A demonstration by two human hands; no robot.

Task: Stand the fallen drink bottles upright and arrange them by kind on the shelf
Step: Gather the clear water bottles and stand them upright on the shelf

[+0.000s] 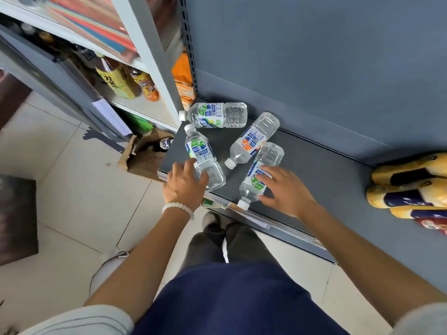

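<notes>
Bottles: four clear plastic drink bottles with white caps are lying flat on the dark grey metal shelf (326,170), none upright. Green-label bottle (215,115) is lying at the shelf's back left corner, cap pointing left. Orange-label bottle (252,140) is lying mid-shelf, cap pointing toward the front edge. Second green-label bottle (203,155) is lying at the shelf's front left, cap toward the back; left hand (185,187), wearing a white bead bracelet (178,209), is curling its fingers around this bottle's base end. Third green-label bottle (260,175) is lying at the shelf's front edge, cap overhanging; right hand (284,189) is closing its fingers over its label. Yellow snack bags (408,187) are sitting at the shelf's right end.
</notes>
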